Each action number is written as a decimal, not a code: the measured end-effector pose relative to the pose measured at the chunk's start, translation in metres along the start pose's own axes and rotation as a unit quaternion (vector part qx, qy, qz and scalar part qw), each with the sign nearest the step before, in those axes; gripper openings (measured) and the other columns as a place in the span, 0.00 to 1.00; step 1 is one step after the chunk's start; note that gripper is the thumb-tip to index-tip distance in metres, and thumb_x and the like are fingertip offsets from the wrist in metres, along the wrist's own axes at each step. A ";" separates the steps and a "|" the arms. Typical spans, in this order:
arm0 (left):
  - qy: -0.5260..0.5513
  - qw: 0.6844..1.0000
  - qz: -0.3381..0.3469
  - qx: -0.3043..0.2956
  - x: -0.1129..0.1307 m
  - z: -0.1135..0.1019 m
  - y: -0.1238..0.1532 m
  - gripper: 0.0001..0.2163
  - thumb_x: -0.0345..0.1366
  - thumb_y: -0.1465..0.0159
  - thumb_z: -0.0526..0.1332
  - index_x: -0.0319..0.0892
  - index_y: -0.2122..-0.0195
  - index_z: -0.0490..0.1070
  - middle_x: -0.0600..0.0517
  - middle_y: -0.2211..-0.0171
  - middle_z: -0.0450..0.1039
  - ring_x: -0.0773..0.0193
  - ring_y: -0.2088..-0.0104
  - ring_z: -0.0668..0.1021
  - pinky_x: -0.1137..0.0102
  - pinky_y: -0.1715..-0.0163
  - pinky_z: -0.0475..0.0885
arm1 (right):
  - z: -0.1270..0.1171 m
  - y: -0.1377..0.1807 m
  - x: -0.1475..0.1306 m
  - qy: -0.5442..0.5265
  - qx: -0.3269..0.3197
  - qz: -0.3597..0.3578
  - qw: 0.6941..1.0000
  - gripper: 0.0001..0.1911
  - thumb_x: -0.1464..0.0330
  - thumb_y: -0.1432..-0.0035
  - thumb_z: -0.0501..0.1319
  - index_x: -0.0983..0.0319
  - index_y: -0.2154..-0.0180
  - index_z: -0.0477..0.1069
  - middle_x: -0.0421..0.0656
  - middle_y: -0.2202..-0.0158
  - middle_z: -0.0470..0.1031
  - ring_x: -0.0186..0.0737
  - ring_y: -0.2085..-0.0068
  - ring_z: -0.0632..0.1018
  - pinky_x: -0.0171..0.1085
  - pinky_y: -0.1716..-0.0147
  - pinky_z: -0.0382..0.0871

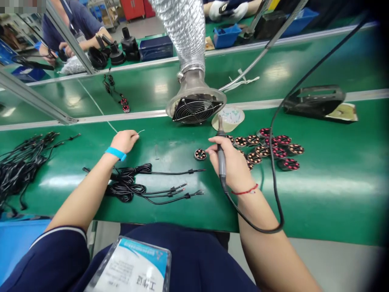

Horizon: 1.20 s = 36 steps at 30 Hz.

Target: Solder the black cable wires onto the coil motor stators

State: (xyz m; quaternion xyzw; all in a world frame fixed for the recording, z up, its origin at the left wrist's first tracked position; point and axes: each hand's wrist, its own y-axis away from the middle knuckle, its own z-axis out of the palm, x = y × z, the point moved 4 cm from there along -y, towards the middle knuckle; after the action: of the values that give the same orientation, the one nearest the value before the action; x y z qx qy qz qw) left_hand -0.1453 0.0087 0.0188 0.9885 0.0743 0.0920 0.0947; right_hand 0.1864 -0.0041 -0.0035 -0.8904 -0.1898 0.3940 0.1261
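My left hand (124, 142) is closed in a pinch on a thin solder wire (141, 131), whose free end sticks out to the right; a white strand runs back from behind the wrist. A soldering iron (222, 160) is gripped in my right hand (235, 164), tip pointing up and away. Fingertips of that hand reach a single round motor stator (200, 154) with copper windings; whether they touch it I cannot tell. Beyond and right of the hand stand several more stators (254, 157), some copper, some red. Bundled black cables (129, 186) with stripped ends lie between my arms.
A fume extractor (197, 109) on a foil duct hangs over the bench's middle. The iron's black cord (274, 162) loops across the right side. A cable heap (24, 162) lies far left, a soldering iron holder (316, 101) back right. Co-workers (79, 24) sit across the partition.
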 end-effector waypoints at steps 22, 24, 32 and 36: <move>0.326 0.921 0.192 -0.090 0.118 0.066 0.021 0.08 0.24 0.43 0.57 0.39 0.63 0.69 0.58 0.76 0.62 0.69 0.73 0.66 0.72 0.70 0.62 | 0.043 0.012 0.001 -0.038 -0.166 -0.020 0.985 0.27 0.71 0.46 0.59 0.57 0.44 0.60 0.49 0.50 0.76 0.53 0.48 0.76 0.58 0.47 0.71; 0.266 0.932 0.240 -0.061 0.122 0.061 0.027 0.13 0.22 0.44 0.56 0.38 0.58 0.70 0.56 0.73 0.63 0.66 0.70 0.68 0.70 0.66 0.65 | 0.046 0.015 0.005 -0.070 -0.138 -0.012 0.988 0.29 0.66 0.46 0.63 0.56 0.44 0.58 0.48 0.51 0.77 0.52 0.50 0.78 0.56 0.48 0.72; 0.130 0.936 0.328 -0.020 0.130 0.053 0.042 0.14 0.30 0.35 0.53 0.39 0.50 0.70 0.48 0.62 0.69 0.62 0.64 0.73 0.67 0.64 0.71 | 0.041 0.021 0.006 -0.161 -0.084 -0.022 0.983 0.31 0.57 0.43 0.66 0.54 0.43 0.55 0.46 0.51 0.76 0.45 0.52 0.80 0.47 0.52 0.76; 0.147 0.914 0.377 0.021 0.125 0.052 0.039 0.11 0.32 0.33 0.52 0.41 0.55 0.72 0.49 0.62 0.70 0.63 0.62 0.74 0.69 0.63 0.72 | 0.038 0.021 0.001 -0.168 -0.098 -0.051 0.980 0.30 0.57 0.42 0.65 0.55 0.43 0.56 0.47 0.51 0.77 0.44 0.51 0.80 0.47 0.51 0.76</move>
State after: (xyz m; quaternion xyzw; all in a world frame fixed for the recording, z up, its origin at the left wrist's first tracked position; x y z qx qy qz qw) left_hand -0.0089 -0.0175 -0.0025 0.9200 -0.2889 0.2640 0.0202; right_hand 0.1641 -0.0198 -0.0374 -0.8090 -0.2906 0.5104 0.0246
